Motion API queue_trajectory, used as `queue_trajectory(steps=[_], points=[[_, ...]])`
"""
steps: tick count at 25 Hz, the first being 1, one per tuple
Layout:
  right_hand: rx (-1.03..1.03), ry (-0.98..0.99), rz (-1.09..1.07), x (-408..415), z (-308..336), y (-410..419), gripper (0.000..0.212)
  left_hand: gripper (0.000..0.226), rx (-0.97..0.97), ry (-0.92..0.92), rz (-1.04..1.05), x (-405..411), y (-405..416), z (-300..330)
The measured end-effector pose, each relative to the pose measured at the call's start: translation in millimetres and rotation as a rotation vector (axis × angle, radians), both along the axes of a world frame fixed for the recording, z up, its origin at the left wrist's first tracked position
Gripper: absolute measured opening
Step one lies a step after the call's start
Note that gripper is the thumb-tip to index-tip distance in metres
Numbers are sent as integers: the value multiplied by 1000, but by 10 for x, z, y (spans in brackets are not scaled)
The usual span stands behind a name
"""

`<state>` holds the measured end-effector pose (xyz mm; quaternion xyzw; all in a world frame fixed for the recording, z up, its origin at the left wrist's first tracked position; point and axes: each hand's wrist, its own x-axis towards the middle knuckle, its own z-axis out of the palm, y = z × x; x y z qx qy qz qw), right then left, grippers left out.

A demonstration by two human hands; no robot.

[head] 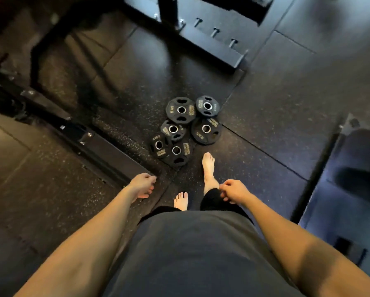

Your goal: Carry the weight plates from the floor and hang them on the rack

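Several black weight plates (180, 110) with silver centre holes lie flat in a loose cluster on the dark rubber floor, some overlapping, just ahead of my bare feet. The black rack (214, 46) with short metal pegs stands at the top, beyond the plates. My left hand (142, 185) hangs at my side with loosely curled fingers and holds nothing. My right hand (233, 190) hangs likewise by my right leg, empty. Both hands are well short of the plates.
A black steel frame base (98, 144) runs diagonally across the floor on the left, close to the plates. Another black frame (49, 46) stands at the upper left. A dark upright and a blue-lit surface (340, 189) are on the right.
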<state>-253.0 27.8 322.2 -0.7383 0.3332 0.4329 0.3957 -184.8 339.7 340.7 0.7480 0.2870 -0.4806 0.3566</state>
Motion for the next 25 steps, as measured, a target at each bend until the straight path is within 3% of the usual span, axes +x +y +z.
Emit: queue_trajectory(steps=[5,10,15,19,25], points=[[42,83,269,1244,-277,-69,20,16,53,47,278,425,-71,-240],[55,75,423,2337,-895,306,19,16,98,45,460,823,104,-992],[60,100,368,2955,-2308,934,19,19,183,39,477,1256,403,-2500],[52,100,324,3160,-3655,1365,20,16,274,66,330,1472,632,-3818],[10,36,296,3122,-5385,1759,43,23,343,0,337,1712,783,-5752]])
